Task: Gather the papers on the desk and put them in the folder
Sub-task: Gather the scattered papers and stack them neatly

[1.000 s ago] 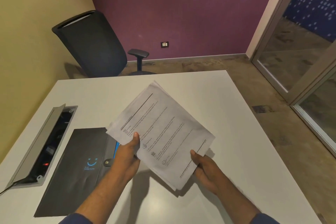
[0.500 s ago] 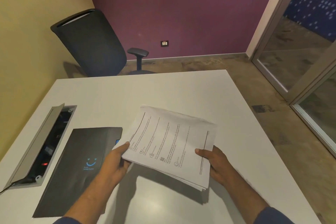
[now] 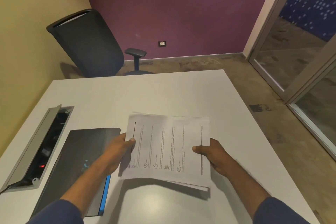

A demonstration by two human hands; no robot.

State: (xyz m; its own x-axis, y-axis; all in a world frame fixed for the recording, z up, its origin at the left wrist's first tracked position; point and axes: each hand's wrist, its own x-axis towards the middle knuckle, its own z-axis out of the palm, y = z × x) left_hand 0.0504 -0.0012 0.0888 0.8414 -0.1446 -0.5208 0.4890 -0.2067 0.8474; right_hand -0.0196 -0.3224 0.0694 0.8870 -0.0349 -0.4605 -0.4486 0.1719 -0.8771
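Observation:
I hold a stack of printed white papers (image 3: 167,149) a little above the white desk (image 3: 149,96), its lines of text running sideways. My left hand (image 3: 118,152) grips the stack's left edge, thumb on top. My right hand (image 3: 212,154) grips its right edge the same way. A dark grey folder (image 3: 80,151) with a blue logo and a blue edge lies shut on the desk just left of the papers, partly under my left forearm.
An open cable box (image 3: 38,147) with a raised grey lid is set into the desk at the left. A dark office chair (image 3: 87,43) stands behind the desk by the purple wall. Glass doors (image 3: 294,56) are at the right.
The stack has turned from a diagonal tilt to square with the desk and come lower and nearer. Both hands have shifted to its side edges.

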